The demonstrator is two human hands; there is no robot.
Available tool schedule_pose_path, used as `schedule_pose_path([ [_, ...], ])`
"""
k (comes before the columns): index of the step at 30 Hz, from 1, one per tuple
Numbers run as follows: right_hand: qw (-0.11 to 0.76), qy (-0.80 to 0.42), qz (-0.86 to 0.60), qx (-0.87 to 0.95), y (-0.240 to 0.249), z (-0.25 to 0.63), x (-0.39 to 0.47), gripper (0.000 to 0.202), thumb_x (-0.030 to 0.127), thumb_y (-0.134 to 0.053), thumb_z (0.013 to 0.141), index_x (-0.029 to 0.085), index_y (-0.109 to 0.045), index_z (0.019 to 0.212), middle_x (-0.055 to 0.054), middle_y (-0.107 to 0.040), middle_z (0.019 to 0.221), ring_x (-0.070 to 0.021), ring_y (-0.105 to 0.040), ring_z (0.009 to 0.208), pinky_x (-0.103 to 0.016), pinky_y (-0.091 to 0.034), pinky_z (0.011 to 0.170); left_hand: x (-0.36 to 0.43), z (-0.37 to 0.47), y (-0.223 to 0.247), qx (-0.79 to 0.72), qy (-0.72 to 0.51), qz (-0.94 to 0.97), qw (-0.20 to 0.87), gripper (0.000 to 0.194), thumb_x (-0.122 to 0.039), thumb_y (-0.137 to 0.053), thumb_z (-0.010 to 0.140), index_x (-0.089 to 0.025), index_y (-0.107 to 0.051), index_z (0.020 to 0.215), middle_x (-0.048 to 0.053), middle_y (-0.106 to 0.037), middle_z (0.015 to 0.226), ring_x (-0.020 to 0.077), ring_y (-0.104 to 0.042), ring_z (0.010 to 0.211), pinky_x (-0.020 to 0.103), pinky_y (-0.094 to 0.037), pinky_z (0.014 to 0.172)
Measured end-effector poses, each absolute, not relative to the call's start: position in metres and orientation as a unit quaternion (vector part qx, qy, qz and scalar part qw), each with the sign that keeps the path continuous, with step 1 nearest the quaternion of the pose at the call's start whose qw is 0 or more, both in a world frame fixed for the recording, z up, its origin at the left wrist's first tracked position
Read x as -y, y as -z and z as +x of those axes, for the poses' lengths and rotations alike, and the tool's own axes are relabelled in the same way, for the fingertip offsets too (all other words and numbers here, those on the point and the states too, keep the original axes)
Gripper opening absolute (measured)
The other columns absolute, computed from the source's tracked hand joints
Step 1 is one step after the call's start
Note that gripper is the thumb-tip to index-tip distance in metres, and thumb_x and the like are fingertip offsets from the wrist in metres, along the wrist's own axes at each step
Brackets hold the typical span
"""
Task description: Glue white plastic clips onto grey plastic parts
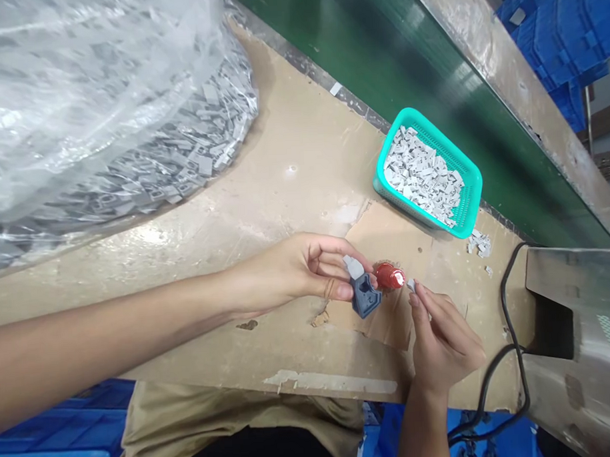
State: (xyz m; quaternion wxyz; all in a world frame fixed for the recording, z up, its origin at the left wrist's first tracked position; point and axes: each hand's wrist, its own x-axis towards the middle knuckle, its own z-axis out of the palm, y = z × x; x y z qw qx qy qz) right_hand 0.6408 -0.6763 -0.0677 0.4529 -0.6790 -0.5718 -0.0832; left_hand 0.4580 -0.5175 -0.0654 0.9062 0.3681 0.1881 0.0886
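My left hand (319,268) is closed on a dark blue-grey plastic part (366,298), and a light grey piece (354,266) sticks up at its upper end. Between thumb and fingertips of my right hand (441,334) is a small light grey piece (411,285). A red cylindrical object (389,276) with a bright end lies between the two hands, just beside the fingertips of each. The brown cardboard sheet (385,232) is under it.
A turquoise basket (472,196) of small light grey pieces stands beyond my hands, with loose pieces (479,243) beside it. A clear bag (105,109) of grey parts fills the upper left. Black cables (511,314) and a metal housing (589,352) are at right. A green surface (349,53) runs behind.
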Motion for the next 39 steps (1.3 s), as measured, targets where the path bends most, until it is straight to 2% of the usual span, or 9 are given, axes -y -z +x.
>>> schedule_pose_path([
  [7,0.465,0.073,-0.684,0.557,0.063,0.639,0.677,0.036,0.003,-0.073,0.079,0.028,-0.076,0.105,-0.003,-0.077,0.086,-0.0218,-0.071,0.072,-0.037,-0.056,0.063,0.521,0.459,0.066,-0.207,-0.076,0.388,0.895,0.017,-0.014,-0.076,0.077,-0.016,-0.071,0.093,0.006,-0.074,0.099,0.0135,-0.069,0.082,0.022,-0.053,0.082],
  [14,0.458,0.036,-0.74,0.491,0.063,0.642,0.681,0.018,0.014,-0.075,0.08,0.023,-0.079,0.096,-0.005,-0.077,0.081,-0.0206,-0.069,0.066,-0.035,-0.055,0.058,0.522,0.459,0.071,-0.205,-0.091,0.413,0.883,0.02,-0.02,-0.079,0.076,-0.017,-0.069,0.094,0.005,-0.074,0.095,0.0162,-0.069,0.085,0.023,-0.053,0.082],
  [18,0.474,0.016,-0.748,0.465,0.063,0.642,0.682,0.015,0.017,-0.075,0.08,0.024,-0.079,0.093,-0.004,-0.076,0.079,-0.019,-0.068,0.064,-0.033,-0.056,0.057,0.525,0.46,0.069,-0.202,-0.111,0.406,0.884,0.017,-0.019,-0.078,0.077,-0.017,-0.066,0.089,0.005,-0.072,0.107,0.0178,-0.067,0.1,0.024,-0.054,0.088],
  [22,0.484,0.002,-0.746,0.457,0.064,0.643,0.682,0.016,0.016,-0.075,0.08,0.024,-0.079,0.094,-0.004,-0.076,0.081,-0.0187,-0.069,0.067,-0.033,-0.058,0.06,0.526,0.46,0.066,-0.178,-0.094,0.336,0.92,0.016,-0.02,-0.074,0.082,-0.019,-0.06,0.091,0.005,-0.068,0.117,0.0216,-0.065,0.108,0.036,-0.057,0.091],
  [25,0.483,0.011,-0.746,0.458,0.065,0.644,0.681,0.012,0.018,-0.076,0.08,0.023,-0.079,0.091,-0.006,-0.077,0.083,-0.0196,-0.07,0.066,-0.034,-0.059,0.059,0.525,0.458,0.063,-0.181,-0.088,0.309,0.93,0.014,-0.018,-0.073,0.083,-0.019,-0.061,0.091,0.006,-0.063,0.128,0.0229,-0.06,0.119,0.037,-0.054,0.098],
  [27,0.48,0.016,-0.749,0.456,0.066,0.644,0.682,0.01,0.02,-0.076,0.08,0.022,-0.08,0.089,-0.007,-0.077,0.084,-0.0201,-0.069,0.065,-0.035,-0.059,0.059,0.525,0.458,0.061,-0.193,-0.095,0.291,0.932,0.011,-0.02,-0.072,0.083,-0.017,-0.063,0.087,0.007,-0.065,0.124,0.0227,-0.059,0.12,0.034,-0.05,0.103],
  [30,0.484,0.014,-0.753,0.446,0.067,0.645,0.683,0.009,0.024,-0.076,0.08,0.02,-0.08,0.088,-0.008,-0.077,0.081,-0.0207,-0.069,0.064,-0.037,-0.06,0.06,0.525,0.458,0.06,-0.226,-0.102,0.267,0.931,0.013,-0.02,-0.072,0.083,-0.015,-0.061,0.079,0.005,-0.071,0.103,0.0204,-0.066,0.109,0.032,-0.049,0.104],
  [34,0.494,-0.031,-0.764,0.414,0.069,0.648,0.683,0.012,0.028,-0.076,0.08,0.019,-0.08,0.087,-0.007,-0.075,0.074,-0.0208,-0.069,0.066,-0.036,-0.059,0.062,0.525,0.458,0.061,-0.233,-0.093,0.266,0.931,0.021,-0.015,-0.075,0.081,-0.018,-0.06,0.095,0.006,-0.072,0.107,0.02,-0.067,0.107,0.032,-0.049,0.104],
  [39,0.573,-0.209,-0.731,0.306,0.061,0.655,0.677,0.017,0.032,-0.073,0.08,0.017,-0.08,0.085,-0.006,-0.072,0.069,-0.0133,-0.057,0.052,-0.027,-0.049,0.048,0.526,0.459,0.063,-0.249,-0.058,0.323,0.911,0.034,-0.022,-0.079,0.08,-0.023,-0.064,0.11,0.005,-0.067,0.123,0.0192,-0.063,0.116,0.024,-0.048,0.104],
])
